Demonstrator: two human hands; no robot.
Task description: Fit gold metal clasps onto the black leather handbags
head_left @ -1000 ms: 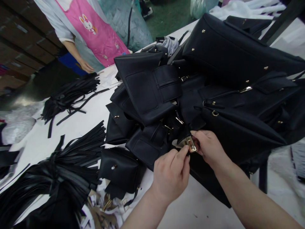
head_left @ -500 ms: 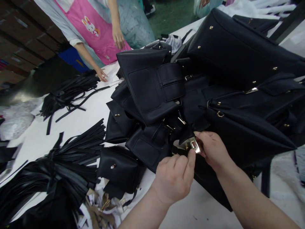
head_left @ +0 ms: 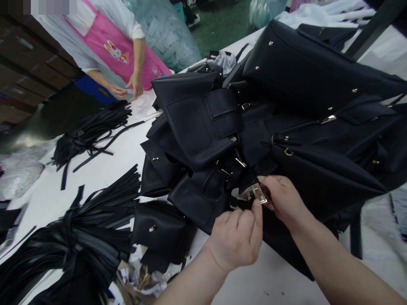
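Between my hands is a gold metal clasp (head_left: 259,194) with a rectangular slot, fixed to the end of a black strap. My right hand (head_left: 284,199) is closed on it, pinching the clasp from the right side with thumb and fingers. My left hand (head_left: 237,237) is curled, and its index fingertip touches the clasp's lower edge; its thumb is hidden, so what it may pinch does not show. Around the clasp lie black handbags (head_left: 190,118) in a heap with gold fittings. Just left of my left hand sits a small black bag (head_left: 162,231) with a gold stud.
Bundles of black straps (head_left: 70,220) lie on the white table (head_left: 111,169) to the left, with another strap bundle (head_left: 92,127) beyond. Scraps (head_left: 136,275) are piled near the front. Across the table stands a co-worker in a pink apron (head_left: 108,46), near a large clear bag (head_left: 162,34).
The co-worker's two hands have come together above the table edge. My hands stay at the clasp, almost unmoved; the view has shifted slightly.
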